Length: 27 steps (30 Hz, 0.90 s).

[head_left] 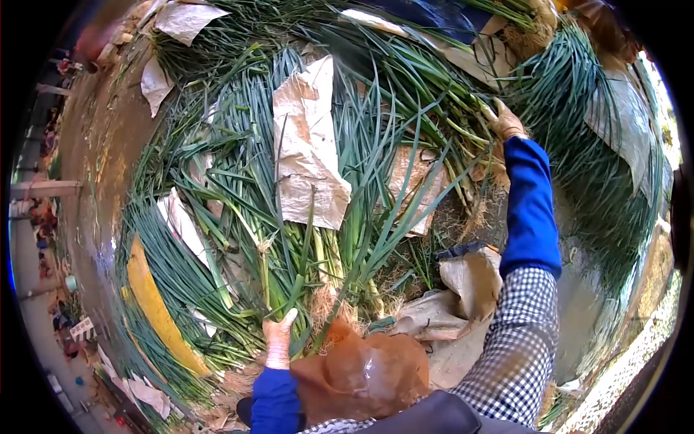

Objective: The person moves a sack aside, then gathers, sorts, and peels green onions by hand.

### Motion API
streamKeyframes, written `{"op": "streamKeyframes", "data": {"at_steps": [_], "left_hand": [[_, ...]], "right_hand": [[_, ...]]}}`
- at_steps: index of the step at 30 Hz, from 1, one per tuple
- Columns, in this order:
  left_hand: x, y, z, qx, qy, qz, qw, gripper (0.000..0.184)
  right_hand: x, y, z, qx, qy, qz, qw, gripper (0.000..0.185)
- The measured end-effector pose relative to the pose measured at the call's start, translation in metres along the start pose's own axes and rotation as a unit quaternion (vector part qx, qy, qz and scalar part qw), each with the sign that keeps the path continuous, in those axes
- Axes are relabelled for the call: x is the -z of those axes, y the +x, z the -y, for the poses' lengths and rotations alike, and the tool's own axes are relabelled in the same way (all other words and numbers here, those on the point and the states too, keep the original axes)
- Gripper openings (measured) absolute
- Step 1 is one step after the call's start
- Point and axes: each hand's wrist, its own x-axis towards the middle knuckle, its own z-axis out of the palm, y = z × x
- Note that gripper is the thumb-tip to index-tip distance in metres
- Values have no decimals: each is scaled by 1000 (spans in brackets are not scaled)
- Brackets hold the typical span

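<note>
Closest thing is a brown plastic sheet (365,372), and right beside it the left hand (277,334) is wrapped round some green onion stalks (295,292). Past that, a pale sack piece (311,155) lies on the big onion pile (249,116). Farther out, the right hand (505,121) touches another bunch (441,101), can't tell if it's really gripping.

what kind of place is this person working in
Possibly a vegetable sorting area or wholesale market: there are heaps of green onion-like plants, many with roots attached, pale pieces of sacking lying among them, and a wet-looking brown floor.
</note>
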Motion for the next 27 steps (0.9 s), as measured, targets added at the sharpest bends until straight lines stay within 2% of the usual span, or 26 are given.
{"op": "streamKeyframes", "data": {"at_steps": [2,3,4,5,6,7,8,10,11,13,16,18,19,20,22,23,24,26,27], "left_hand": [[6,3,1,11,23,18,1000,46],[10,6,2,21,43,44,998,47],[14,14,3,19,39,41,998,47],[22,18,5,118,18,85,989,49],[27,20,7,216,-8,130,968,51],[29,24,8,264,-32,149,952,52],[23,20,-16,264,-37,150,952,52],[16,16,-59,329,-103,204,916,50],[8,20,-43,159,-118,204,959,47],[12,14,-26,217,-126,198,947,51],[8,19,-13,241,-103,181,948,53],[5,14,-10,243,-83,172,951,54],[5,15,-7,260,-40,172,949,55],[5,17,-5,274,2,169,947,55],[-3,9,-3,173,-23,128,976,56],[-3,8,-8,195,-15,129,972,58],[-3,8,-7,169,-37,130,976,56],[-7,5,-8,240,-240,171,925,48],[-14,4,-3,212,-273,159,925,43]], "right_hand": [[4,-10,22,-73,-13,111,991,80],[2,-19,36,-91,-73,151,982,95],[7,-38,48,-69,-5,183,981,101],[-23,-36,15,-23,103,179,978,88],[-25,-56,23,-22,96,180,979,88],[-28,-90,44,2,192,240,952,72],[-33,-129,62,23,284,301,910,59],[-84,-176,59,68,277,326,901,75],[-74,-213,82,131,222,341,904,74],[-37,-255,134,276,3,394,876,78],[28,-225,145,41,169,539,824,74],[12,-149,94,44,119,253,959,58],[5,-111,70,27,85,108,990,51],[2,-81,54,41,75,67,994,50],[-34,-34,18,-52,-47,75,995,59],[-52,-37,22,-98,37,89,991,65],[-63,-44,36,-146,118,96,978,74],[-74,-104,76,-132,245,87,957,66],[-74,-147,105,-107,296,87,945,63]]}}
